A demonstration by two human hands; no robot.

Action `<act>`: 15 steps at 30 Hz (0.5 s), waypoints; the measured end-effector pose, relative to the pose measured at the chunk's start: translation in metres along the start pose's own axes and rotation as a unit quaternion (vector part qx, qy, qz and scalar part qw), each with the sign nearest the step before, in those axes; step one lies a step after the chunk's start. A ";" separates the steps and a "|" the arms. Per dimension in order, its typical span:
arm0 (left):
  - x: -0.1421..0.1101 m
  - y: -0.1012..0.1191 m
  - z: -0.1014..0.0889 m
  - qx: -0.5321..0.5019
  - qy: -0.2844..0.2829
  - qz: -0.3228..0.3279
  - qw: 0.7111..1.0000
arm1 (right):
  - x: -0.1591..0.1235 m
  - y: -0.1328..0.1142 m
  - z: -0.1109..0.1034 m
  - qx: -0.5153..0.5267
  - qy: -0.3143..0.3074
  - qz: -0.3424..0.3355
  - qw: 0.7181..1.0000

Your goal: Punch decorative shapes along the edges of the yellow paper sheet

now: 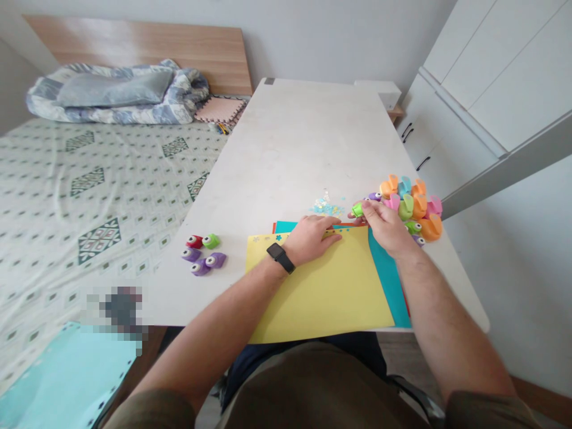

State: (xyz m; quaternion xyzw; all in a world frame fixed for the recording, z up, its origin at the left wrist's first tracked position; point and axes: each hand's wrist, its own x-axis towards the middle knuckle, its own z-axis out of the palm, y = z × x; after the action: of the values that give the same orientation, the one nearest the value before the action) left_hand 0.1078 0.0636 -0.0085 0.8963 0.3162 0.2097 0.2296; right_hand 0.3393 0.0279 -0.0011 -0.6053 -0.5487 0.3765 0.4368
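My left hand [311, 238], a dark watch on its wrist, lies with fingers stretched out on a yellow sheet of paper [313, 292]. Small shapes are cut along that sheet's far edge, showing the colour beneath. Just past the sheet's far right corner, my right hand [384, 223] is closed on a small green paper punch [357, 210]; its fingers partly cover the punch. Under the yellow sheet a teal sheet [388, 286] sticks out at the right and far side, with a red edge below it. Light blue, white and yellow paper cut-outs [327, 207] lie scattered beyond the left hand.
To the left stand several small punches, one a red punch [194, 241]. More punches in several colours, such as an orange punch [431, 227], crowd the table's right edge. A patterned bed [147, 173] borders the white table [308, 137]; a pale blue punched sheet [71, 375] lies lower left.
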 end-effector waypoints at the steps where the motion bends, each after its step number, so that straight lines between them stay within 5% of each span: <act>1: 0.000 0.000 0.000 0.005 -0.002 0.005 1.000 | 0.000 0.000 0.001 0.003 -0.003 0.002 1.000; 15: 0.003 0.011 0.001 0.094 -0.053 0.016 0.994 | -0.008 -0.018 0.008 -0.022 -0.052 -0.039 0.998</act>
State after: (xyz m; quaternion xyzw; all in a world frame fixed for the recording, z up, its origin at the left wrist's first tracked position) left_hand 0.1158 0.0574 -0.0029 0.9285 0.3081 0.1352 0.1573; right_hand 0.3247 0.0211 0.0130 -0.5726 -0.6017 0.3783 0.4086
